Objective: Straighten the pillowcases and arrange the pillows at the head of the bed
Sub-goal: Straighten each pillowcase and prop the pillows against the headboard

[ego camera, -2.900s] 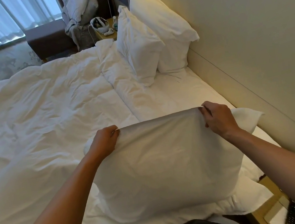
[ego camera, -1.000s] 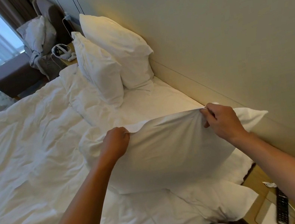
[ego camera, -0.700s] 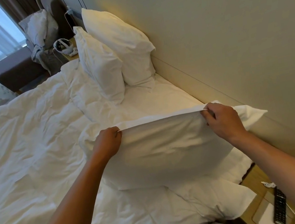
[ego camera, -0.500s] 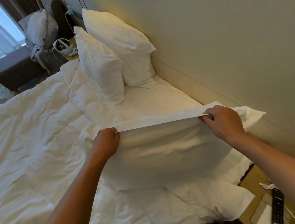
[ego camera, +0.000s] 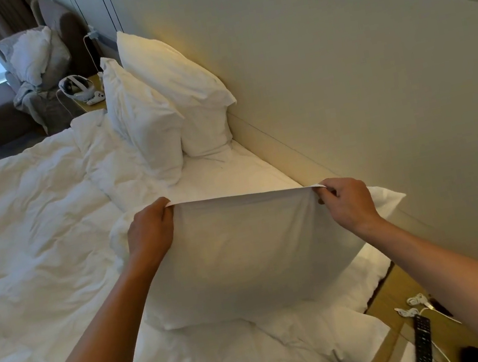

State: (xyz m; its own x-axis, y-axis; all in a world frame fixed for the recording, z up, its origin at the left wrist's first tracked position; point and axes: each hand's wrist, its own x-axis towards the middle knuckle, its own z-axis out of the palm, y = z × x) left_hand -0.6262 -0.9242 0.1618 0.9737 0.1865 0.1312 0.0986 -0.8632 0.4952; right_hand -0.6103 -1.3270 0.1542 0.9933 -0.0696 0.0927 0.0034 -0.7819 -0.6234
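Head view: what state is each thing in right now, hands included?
left hand: pinches the pillowcase's top left corner.
right hand: pinches the top right corner.
pillowcase: top edge pulled taut, pillow standing on the bed.
two far pillows: propped upright against the wall.
duvet: wrinkled.
remote: lying on the nightstand.

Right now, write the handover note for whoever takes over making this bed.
Left hand pinches the left top corner of the held pillow; right hand pinches the right top corner, with the pillowcase edge pulled taut between them.
The held pillow stands on the bed, on top of another pillow lying flat by the bedside table.
Done: two pillows already lean propped at the headboard wall.
Left: finish straightening this case, set the pillow at the head, then do the flat one.
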